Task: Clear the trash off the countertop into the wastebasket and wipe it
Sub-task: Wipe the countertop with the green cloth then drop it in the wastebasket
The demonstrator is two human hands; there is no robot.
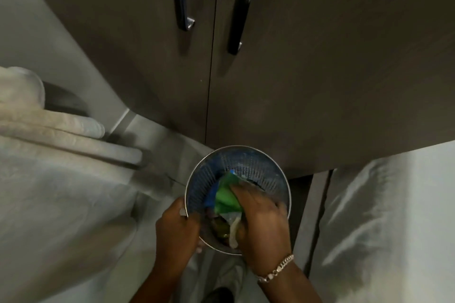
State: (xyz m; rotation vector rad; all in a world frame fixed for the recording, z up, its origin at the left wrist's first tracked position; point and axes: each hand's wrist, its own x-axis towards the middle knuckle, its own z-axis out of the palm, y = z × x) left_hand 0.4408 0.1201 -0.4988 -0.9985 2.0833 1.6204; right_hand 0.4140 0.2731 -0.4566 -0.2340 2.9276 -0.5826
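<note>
A round metal mesh wastebasket (256,158) stands on the floor in front of dark cabinet doors. My left hand (178,229) grips its near left rim. My right hand (261,226) reaches down into the basket and presses on a green wrapper (225,198). Blue plastic (210,198) and pale crumpled trash (234,224) lie under and beside the wrapper. A silver chain bracelet (277,268) sits on my right wrist. The countertop is out of view.
Two dark cabinet doors with black handles (237,7) rise behind the basket. Folded pale towels (61,128) lie on a surface at the left. A light panel or door (394,204) stands at the right, and my shoe tip (220,294) shows at the bottom.
</note>
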